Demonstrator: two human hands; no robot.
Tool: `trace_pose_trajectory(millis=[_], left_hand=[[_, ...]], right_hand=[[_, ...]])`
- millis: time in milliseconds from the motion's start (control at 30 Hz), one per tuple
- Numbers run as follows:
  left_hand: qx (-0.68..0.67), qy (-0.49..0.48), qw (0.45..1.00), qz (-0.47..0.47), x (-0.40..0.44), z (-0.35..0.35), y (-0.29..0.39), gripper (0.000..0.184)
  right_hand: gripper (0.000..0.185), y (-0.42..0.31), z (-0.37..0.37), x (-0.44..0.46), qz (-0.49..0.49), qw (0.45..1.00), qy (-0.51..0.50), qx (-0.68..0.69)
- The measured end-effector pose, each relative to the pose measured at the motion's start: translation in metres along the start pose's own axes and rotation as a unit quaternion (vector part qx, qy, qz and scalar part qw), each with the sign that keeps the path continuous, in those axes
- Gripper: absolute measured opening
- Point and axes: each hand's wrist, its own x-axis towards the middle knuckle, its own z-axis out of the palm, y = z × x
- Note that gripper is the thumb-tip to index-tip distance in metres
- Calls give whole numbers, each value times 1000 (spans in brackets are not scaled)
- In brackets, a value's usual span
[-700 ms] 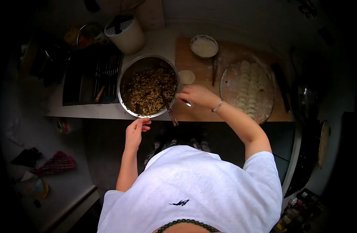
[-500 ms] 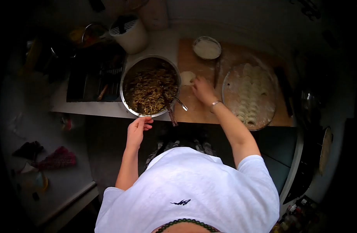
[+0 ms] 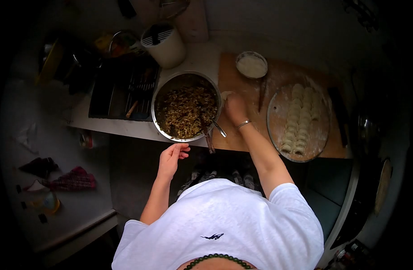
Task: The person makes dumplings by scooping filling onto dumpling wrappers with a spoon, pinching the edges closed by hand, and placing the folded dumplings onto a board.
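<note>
The wrapper [image 3: 225,95] lies on the board [image 3: 229,67], just beside the bowl [image 3: 167,135], and is mostly covered by the right hand [image 3: 236,109]. Its pale edge is seen past the fingers, but whether it is pinched or only touched cannot be told, as the fingertips are hidden. The left hand [image 3: 172,157] is held near the front rim of the bowl, half open with the fingers loosely bent; nothing is seen in it, and contact with the rim cannot be confirmed.

The wrapper is judged to be light, thin and soft, easily stretched or torn, and perhaps a little tacky where flour is lacking. It is best lifted by its edge, with finger and thumb, and supported from below by a flat palm so that sagging is avoided. The bowl is filled with chopped filling [image 3: 184,112], likely moist and loose, which is better scooped by the spoon [image 3: 219,128], whose handle is left sticking out over the rim near the chopsticks [image 3: 209,143]. On the floured tray [image 3: 321,130], dumplings [image 3: 297,119] are set in rows; they are probably soft and easily dented, so a light grip underneath is advised.
</note>
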Motion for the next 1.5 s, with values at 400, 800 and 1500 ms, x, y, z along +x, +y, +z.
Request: trace_pose_trajectory(millis=[400, 800, 1500], left_hand=[[-276, -130, 952, -14, 70, 66, 46, 48], [-556, 88, 825, 59, 77, -7, 32, 40], [-549, 244, 799, 14, 17, -28, -43, 34]], right_hand=[[14, 8, -99, -7, 307, 574, 177, 738], [44, -61, -130, -53, -250, 957, -66, 129], [11, -142, -96, 35, -325, 898, -98, 278]])
